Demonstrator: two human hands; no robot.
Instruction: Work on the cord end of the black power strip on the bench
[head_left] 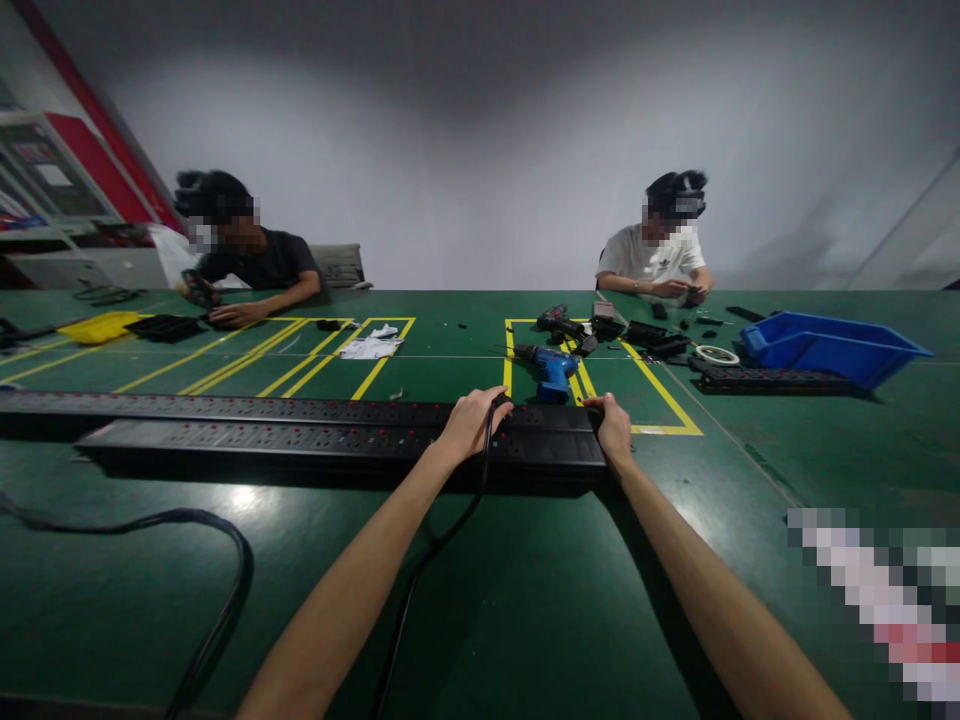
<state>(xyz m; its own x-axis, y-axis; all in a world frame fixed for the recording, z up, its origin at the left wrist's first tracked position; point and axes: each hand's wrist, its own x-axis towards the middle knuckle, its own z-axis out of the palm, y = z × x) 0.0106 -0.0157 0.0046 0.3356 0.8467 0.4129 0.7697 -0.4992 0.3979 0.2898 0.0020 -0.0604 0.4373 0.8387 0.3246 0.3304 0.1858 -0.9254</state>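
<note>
Two long black power strips lie side by side across the table, a front one point(277, 445) and a rear one point(247, 405), with rows of sockets and small red marks on top. My left hand point(471, 425) is closed around a black plug point(499, 401) above the sockets near the strips' right end. From it a black cable point(442, 540) runs down towards me. At that right end, my right hand point(613, 430) grips the end of a power strip, thumb and fingers bent round the corner. Its fingertips are partly hidden.
Behind the strips lies a blue cordless drill point(551, 370). Black parts point(660, 340) and a blue bin point(832, 345) are at the right. A yellow tray point(101, 327) sits far left; a loose cable point(240, 560) curves at front left. Two people work across the table point(525, 620).
</note>
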